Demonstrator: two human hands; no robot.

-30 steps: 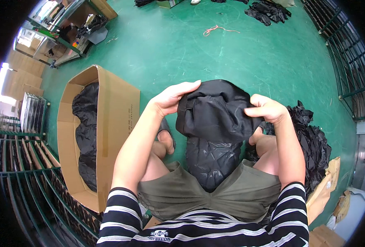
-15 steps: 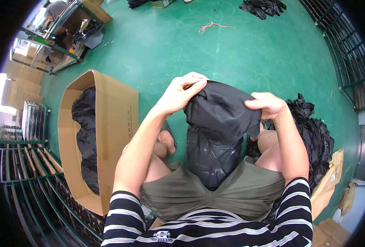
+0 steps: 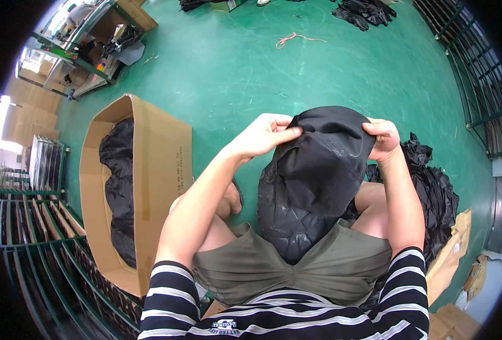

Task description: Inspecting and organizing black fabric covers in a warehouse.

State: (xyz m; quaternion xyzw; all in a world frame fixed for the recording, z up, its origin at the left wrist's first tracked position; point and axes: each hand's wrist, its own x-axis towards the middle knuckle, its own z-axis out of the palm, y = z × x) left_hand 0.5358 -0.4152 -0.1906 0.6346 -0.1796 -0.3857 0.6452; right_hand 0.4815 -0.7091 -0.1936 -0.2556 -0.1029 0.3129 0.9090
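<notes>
Green floor (image 3: 222, 79) spreads past a carton (image 3: 163, 170); the left hand (image 3: 264, 137) pinches the upper left edge of a black cloth (image 3: 325, 167), which hangs lengthwise between the hands toward the lap (image 3: 291, 277), over a bundle (image 3: 285, 224); the right hand (image 3: 384, 139), equally near, pinches the cloth's upper right edge.

- Shirt (image 3: 319, 314): light lettering (image 3: 225, 332) runs in a gentle curve across the black and pale stripes, at the person's left of the front. A small rounded emblem (image 3: 226, 324) sits just above it, touching or almost touching the letters.
- Cardboard box (image 3: 163, 127): small dark characters (image 3: 181, 170) stand on the side facing the person's legs, near that side's right edge. They run up and down in narrow columns.
- Brown paper (image 3: 446, 263): a small pale mark (image 3: 456, 248) near its upper part, too small to make out.
</notes>
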